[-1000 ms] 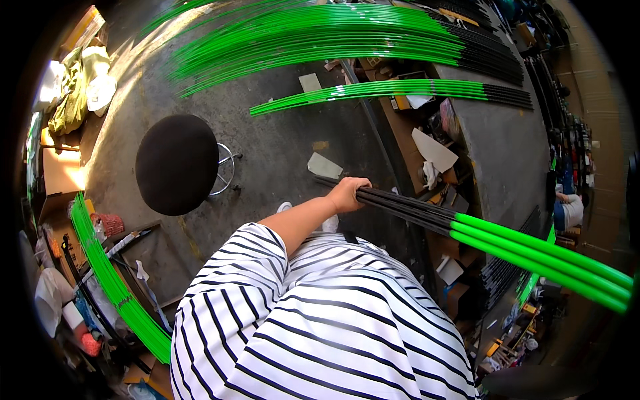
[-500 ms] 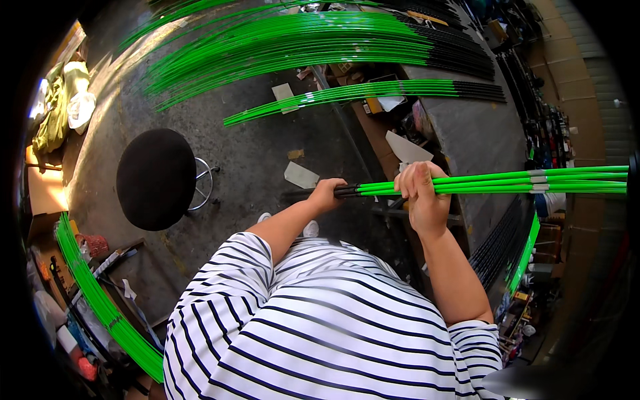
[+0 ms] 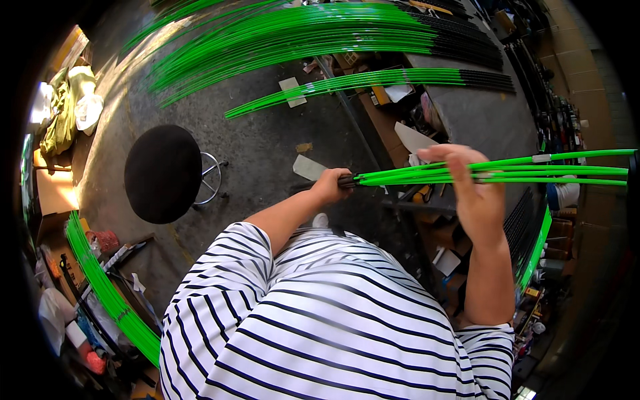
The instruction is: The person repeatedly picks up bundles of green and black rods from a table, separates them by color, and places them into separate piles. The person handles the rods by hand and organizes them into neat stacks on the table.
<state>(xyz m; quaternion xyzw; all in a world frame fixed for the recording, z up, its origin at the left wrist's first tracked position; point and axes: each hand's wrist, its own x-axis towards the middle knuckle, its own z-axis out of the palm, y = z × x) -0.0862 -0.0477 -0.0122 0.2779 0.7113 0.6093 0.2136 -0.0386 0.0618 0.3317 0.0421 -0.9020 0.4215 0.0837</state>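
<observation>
A small bundle of thin green rods with black ends [image 3: 407,175] lies across in front of me, pointing to the right. My left hand [image 3: 329,187] is closed around the black ends. My right hand [image 3: 479,193] is at the green part farther right, its fingers stretched out and a little blurred; the rods pass behind it and it does not grip them. Past this hand the rods fan apart, with pale bands on them. Beyond, another narrow bundle of green rods [image 3: 373,79] rests with its black ends on a grey bench [image 3: 467,117].
A large spread of green rods [image 3: 293,40] lies at the far side. A round black stool [image 3: 162,175] stands on the left. More green rods [image 3: 110,300] curve along the lower left, near bags and boxes. A white flat piece [image 3: 412,139] sits by the bench edge.
My right hand has loosened from its closed grip, opened its fingers and shifted right along the rods. The rods have spread apart at the right. My left hand still holds the black ends.
</observation>
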